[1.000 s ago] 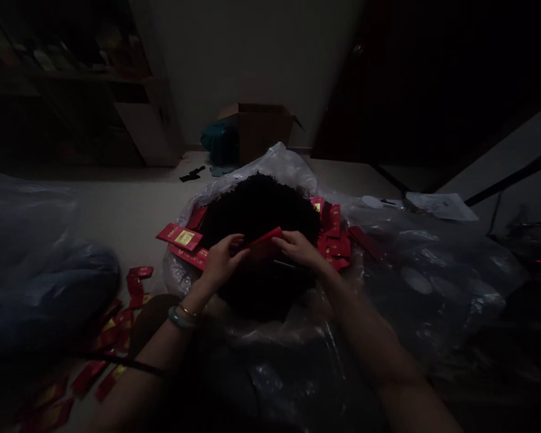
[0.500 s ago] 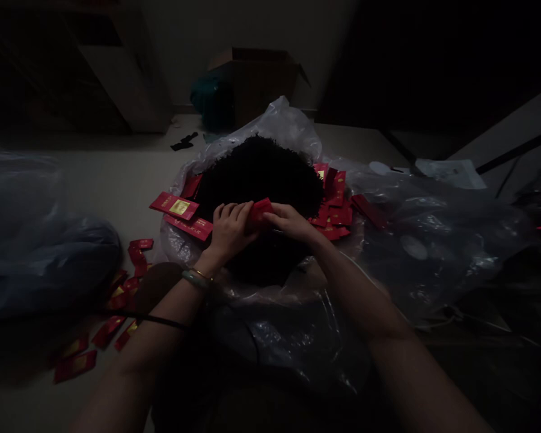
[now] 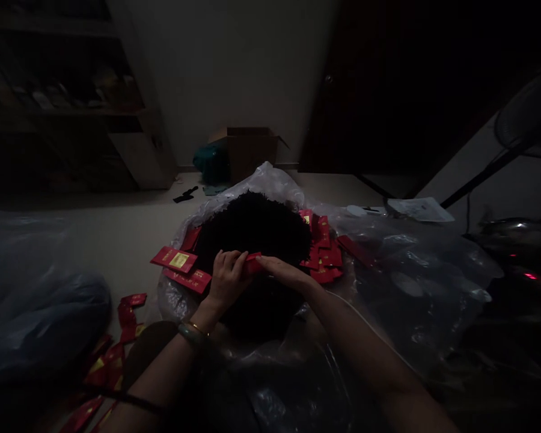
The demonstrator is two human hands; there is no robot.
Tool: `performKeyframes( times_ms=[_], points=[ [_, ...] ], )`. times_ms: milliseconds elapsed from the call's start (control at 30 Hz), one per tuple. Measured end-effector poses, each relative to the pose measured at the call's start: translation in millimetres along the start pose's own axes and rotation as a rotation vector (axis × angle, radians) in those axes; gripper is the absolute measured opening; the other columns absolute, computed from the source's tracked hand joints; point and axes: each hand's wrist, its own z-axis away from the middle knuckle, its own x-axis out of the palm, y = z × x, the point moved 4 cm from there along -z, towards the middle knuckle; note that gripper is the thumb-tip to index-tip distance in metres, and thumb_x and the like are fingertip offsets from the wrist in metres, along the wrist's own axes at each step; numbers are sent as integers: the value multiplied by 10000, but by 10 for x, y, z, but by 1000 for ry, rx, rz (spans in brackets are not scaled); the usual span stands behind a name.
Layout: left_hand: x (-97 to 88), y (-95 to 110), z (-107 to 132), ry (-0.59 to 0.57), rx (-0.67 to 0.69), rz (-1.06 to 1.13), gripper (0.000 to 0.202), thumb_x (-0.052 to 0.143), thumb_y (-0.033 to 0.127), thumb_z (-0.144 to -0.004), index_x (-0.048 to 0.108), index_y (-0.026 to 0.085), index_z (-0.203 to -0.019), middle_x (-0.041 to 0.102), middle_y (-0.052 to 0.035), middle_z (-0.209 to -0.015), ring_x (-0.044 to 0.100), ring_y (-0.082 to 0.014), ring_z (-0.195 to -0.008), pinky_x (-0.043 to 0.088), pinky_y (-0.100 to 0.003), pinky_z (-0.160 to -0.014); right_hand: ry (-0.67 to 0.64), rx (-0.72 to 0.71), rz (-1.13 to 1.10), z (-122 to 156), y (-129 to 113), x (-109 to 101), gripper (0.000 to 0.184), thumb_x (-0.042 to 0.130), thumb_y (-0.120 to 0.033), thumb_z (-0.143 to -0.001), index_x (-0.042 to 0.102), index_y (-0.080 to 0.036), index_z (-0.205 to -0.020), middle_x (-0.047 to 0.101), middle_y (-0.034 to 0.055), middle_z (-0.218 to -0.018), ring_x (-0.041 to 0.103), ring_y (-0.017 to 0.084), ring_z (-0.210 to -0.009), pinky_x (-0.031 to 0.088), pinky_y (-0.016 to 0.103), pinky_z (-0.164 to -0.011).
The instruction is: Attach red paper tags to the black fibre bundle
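Note:
A small red packet (image 3: 253, 263) is held just above a heap of dark, loose, leaf-like material (image 3: 256, 225). My left hand (image 3: 228, 275) wraps its fingers round the packet's left side. At its right end, the fingers of my right hand (image 3: 283, 270) lie close together against the packet's top; my right thumb is hard to make out. The heap sits in a clear plastic bag (image 3: 267, 180) with its mouth spread wide. More red packets (image 3: 174, 260) with gold labels rest on the bag's left rim, and several others (image 3: 329, 258) lie at its right.
Red packets (image 3: 128, 316) are scattered on the floor at left, near a bulky plastic-wrapped bundle (image 3: 40, 319). Clear plastic sheeting (image 3: 401, 270) spreads to the right. A cardboard box (image 3: 252, 153) and a teal bag (image 3: 211, 162) stand by the back wall. The room is dim.
The view has tilted up, so everything sits lower in the picture. My right fingers have flattened over the packet's top end, where they were gripping its side before. My left hand keeps its hold.

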Motion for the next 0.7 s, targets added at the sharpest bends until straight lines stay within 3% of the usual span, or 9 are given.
performKeyframes(
  times_ms=[200, 367, 533, 700],
  points=[
    [71, -34, -183, -42, 69, 47, 389, 649, 224, -731, 571, 176, -1108, 618, -88, -983, 540, -257, -956, 362, -490, -1000, 27, -62, -149, -116, 56, -115, 604, 465, -663, -790, 677, -115, -934, 678, 74, -866, 598, 213, -887, 380, 395, -952],
    [128, -161, -119, 68, -66, 110, 431, 704, 199, -668, 586, 185, -1083, 562, -99, -1005, 515, -258, -945, 466, -411, -854, 4, -34, -216, -108, 39, -164, 677, 479, -691, -765, 633, -131, -1112, 681, 110, -1046, 581, 248, -1083, 316, 443, -1040],
    [89, -164, -75, 61, -100, 81, 485, 708, 188, -646, 572, 177, -1111, 553, -88, -949, 508, -253, -899, 448, -411, -845, -4, 1, -182, -39, -75, -111, 686, 471, -677, -784, 547, -183, -1254, 633, 92, -1190, 510, 244, -1201, 236, 467, -1097],
    [-10, -78, -70, -8, -120, -27, 368, 690, 269, -677, 601, 173, -1021, 627, -87, -922, 524, -269, -872, 403, -424, -824, -12, 45, -77, 15, -132, -17, 692, 485, -640, -798, 483, -184, -1319, 686, 67, -1094, 542, 241, -1162, 227, 478, -1092]
  ],
)
